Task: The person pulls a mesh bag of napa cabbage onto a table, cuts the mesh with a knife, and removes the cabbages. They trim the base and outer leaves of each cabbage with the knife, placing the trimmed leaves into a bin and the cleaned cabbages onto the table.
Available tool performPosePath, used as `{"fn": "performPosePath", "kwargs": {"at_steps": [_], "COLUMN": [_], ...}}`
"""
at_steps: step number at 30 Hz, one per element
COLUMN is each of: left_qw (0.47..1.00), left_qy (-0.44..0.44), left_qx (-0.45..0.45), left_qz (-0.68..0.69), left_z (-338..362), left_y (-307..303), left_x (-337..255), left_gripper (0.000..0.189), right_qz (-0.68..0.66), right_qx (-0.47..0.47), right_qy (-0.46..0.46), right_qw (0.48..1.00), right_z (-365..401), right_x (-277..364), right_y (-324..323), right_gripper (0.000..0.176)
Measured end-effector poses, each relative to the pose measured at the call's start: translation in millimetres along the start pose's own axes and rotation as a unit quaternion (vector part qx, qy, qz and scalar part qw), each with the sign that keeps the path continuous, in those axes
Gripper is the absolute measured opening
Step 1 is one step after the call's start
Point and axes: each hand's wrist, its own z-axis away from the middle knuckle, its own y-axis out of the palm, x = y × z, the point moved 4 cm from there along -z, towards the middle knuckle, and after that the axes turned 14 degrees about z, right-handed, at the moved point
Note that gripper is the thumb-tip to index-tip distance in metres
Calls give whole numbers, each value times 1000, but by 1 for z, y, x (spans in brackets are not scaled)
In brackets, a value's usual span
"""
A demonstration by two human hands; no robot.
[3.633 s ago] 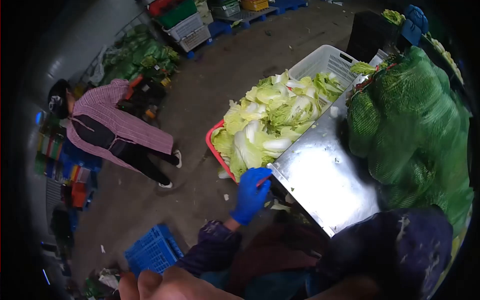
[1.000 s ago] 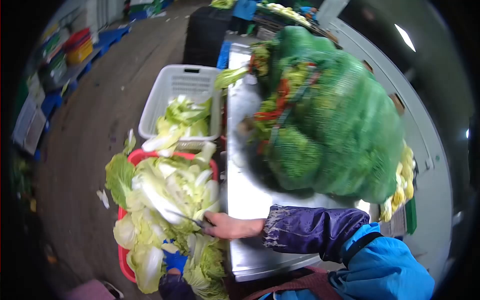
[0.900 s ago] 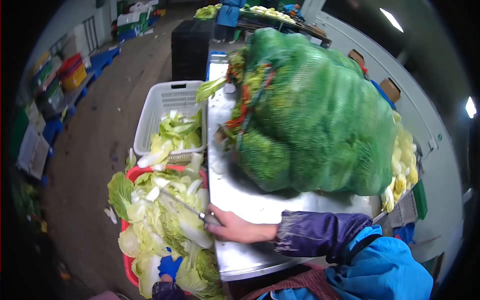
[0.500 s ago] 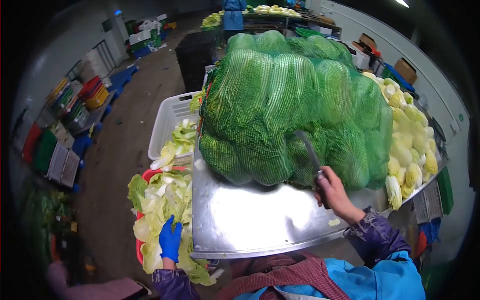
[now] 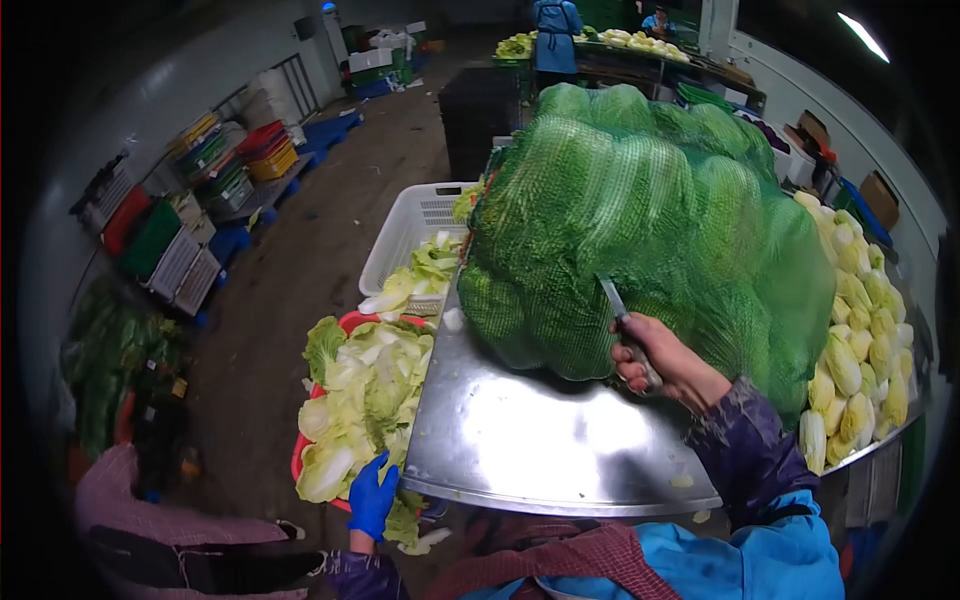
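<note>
My right hand [image 5: 662, 357], bare, is wrapped round the handle of a knife [image 5: 613, 298]. Its blade points up and away, with the tip at the green net over the Chinese cabbages [image 5: 610, 200]. These bagged cabbages are piled high on a shiny metal table [image 5: 540, 430]. Down at the table's left corner, my left hand [image 5: 372, 497] wears a blue glove; its fingers are apart and hold nothing I see. It is right beside loose cabbage leaves [image 5: 365, 400] that heap over a red crate [image 5: 302, 450].
A white crate [image 5: 395, 225] with more leaves stands beyond the red one. Trimmed cabbages [image 5: 850, 350] are piled along the table's right side. Stacked crates [image 5: 265, 150] line the left wall. A person in blue [image 5: 555, 35] stands at a far table. Someone's sleeve [image 5: 170, 510] shows lower left.
The view has swung left, so the scene sits further right. My right hand has turned the knife, and more of its blade is at the net. My left hand stays by the leaves.
</note>
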Motion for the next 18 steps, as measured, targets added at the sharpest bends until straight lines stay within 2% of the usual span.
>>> {"fn": "performPosePath", "kwargs": {"at_steps": [2,4,5,6,9,11,12,15,18], "left_qw": [1000,1000,1000,1000,1000,1000,1000,999,999], "left_qy": [-2,-2,-5,-20,-25,-21,-17,-5,-11], "left_qx": [-15,-21,-19,-13,0,12,20,27,-15], "left_qz": [11,4,6,5,14,17,9,23,36], "left_z": [7,12,15,15,6,4,3,0,6], "left_y": [-6,-10,-9,-8,-8,-9,-10,-23,-42], "left_x": [5,7,9,11,12,10,6,6,32], "left_gripper": [40,39,39,39,39,39,39,39,40], "right_qz": [5,-13,21,54,100,137,110,102,28], "right_qx": [17,-76,-98,-72,-17,-71,-91,-107,-141], "right_qy": [6,17,-18,-81,-79,-105,-69,-111,-105], "right_qw": [1000,997,995,993,992,982,987,983,984], "right_z": [-12,-19,-24,-34,-23,-46,-52,-46,-21], "right_x": [7,6,-2,-17,-45,-34,-27,-31,-40], "right_y": [12,32,44,57,114,91,82,88,99], "right_gripper": [18,16,20,23,22,24,25,26,29]}}
